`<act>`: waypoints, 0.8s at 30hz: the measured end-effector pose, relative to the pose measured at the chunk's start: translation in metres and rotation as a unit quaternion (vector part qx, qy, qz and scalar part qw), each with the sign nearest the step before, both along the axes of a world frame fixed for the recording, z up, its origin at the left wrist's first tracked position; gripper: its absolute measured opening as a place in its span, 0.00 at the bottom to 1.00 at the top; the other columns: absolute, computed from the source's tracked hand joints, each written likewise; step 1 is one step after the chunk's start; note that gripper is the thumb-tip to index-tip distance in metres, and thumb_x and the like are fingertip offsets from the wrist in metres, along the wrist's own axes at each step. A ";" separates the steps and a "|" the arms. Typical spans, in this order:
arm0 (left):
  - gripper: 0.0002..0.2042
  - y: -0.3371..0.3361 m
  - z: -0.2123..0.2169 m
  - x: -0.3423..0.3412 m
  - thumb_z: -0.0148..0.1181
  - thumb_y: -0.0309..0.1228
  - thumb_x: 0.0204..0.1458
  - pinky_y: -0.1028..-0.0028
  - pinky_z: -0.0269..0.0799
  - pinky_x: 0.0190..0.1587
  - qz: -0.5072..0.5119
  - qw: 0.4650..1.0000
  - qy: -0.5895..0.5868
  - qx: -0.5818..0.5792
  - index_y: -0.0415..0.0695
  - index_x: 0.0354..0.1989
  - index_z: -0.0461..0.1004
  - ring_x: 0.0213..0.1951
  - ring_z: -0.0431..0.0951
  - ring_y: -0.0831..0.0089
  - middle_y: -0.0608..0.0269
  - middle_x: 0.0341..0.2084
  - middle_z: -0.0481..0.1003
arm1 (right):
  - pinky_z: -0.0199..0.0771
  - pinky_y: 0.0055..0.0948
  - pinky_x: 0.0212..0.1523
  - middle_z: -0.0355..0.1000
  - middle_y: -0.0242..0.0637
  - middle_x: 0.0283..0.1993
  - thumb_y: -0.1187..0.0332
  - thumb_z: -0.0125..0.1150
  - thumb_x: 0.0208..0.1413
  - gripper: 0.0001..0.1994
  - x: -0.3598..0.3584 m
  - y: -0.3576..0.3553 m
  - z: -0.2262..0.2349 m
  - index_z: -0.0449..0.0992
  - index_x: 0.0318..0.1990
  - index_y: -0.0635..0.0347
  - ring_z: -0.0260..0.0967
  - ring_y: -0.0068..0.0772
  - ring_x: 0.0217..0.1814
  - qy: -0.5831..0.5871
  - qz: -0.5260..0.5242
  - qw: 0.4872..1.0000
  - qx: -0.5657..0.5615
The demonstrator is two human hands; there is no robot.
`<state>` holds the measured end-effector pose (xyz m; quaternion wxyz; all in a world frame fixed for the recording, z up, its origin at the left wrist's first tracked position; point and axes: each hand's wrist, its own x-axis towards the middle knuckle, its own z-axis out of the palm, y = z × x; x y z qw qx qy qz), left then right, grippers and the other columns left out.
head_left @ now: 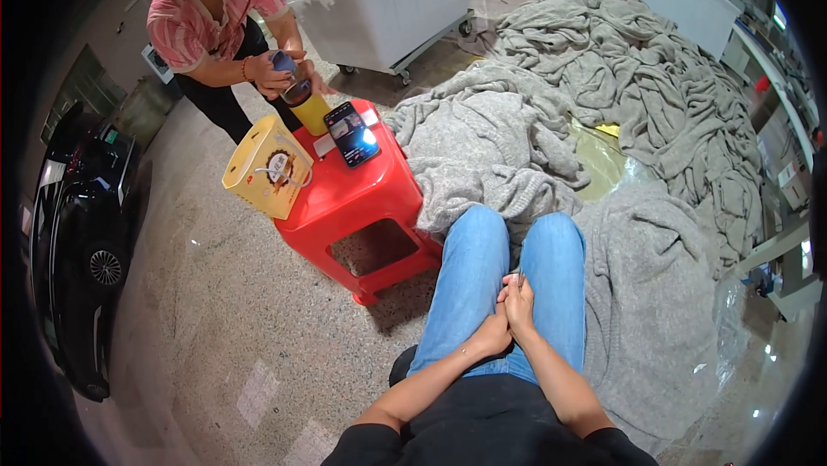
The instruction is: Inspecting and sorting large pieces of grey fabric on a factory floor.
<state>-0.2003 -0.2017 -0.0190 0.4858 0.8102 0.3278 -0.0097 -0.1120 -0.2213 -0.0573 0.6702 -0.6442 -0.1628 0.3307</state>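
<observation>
The left hand (491, 336) and right hand (520, 304) meet in the lap, whether their fingers grip anything undeterminable, while grey knitwear (659, 285) lies heaped ahead and beside the legs (469, 272), finished and remaining portions indistinguishable.

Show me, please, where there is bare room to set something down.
Widest: speckled floor between the black car and the red stool. Smaller: the stool's near side, beside the yellow carton and before the phone. Crowded: the stool's far side, by a co-worker's hands, and much of the floor on the right, under grey fabric.
</observation>
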 end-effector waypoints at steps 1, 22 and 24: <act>0.19 0.003 0.010 -0.005 0.48 0.26 0.51 0.59 0.72 0.36 -0.001 1.000 0.001 -0.001 0.32 0.51 0.60 0.33 0.76 0.46 0.37 0.27 0.74 | 0.61 0.21 0.23 0.63 0.31 0.19 0.58 0.40 0.64 0.16 -0.002 0.000 0.001 0.66 0.34 0.61 0.59 0.20 0.19 0.001 -0.001 1.000 -0.001; 0.12 0.017 0.018 0.007 0.51 0.29 0.52 0.64 0.72 0.25 0.067 0.919 -0.215 0.324 0.45 0.45 0.69 0.28 0.75 0.55 0.57 0.33 0.72 | 0.62 0.22 0.36 0.63 0.25 0.29 0.63 0.44 0.61 0.08 -0.001 -0.002 -0.023 0.68 0.32 0.53 0.61 0.19 0.34 0.140 0.019 0.985 0.096; 0.12 0.014 0.016 0.006 0.52 0.30 0.52 0.63 0.72 0.26 0.070 0.915 -0.232 0.324 0.45 0.45 0.69 0.29 0.75 0.54 0.58 0.34 0.72 | 0.62 0.22 0.36 0.63 0.25 0.29 0.63 0.43 0.61 0.09 0.000 -0.004 -0.029 0.68 0.32 0.52 0.61 0.19 0.33 0.202 0.020 0.969 0.144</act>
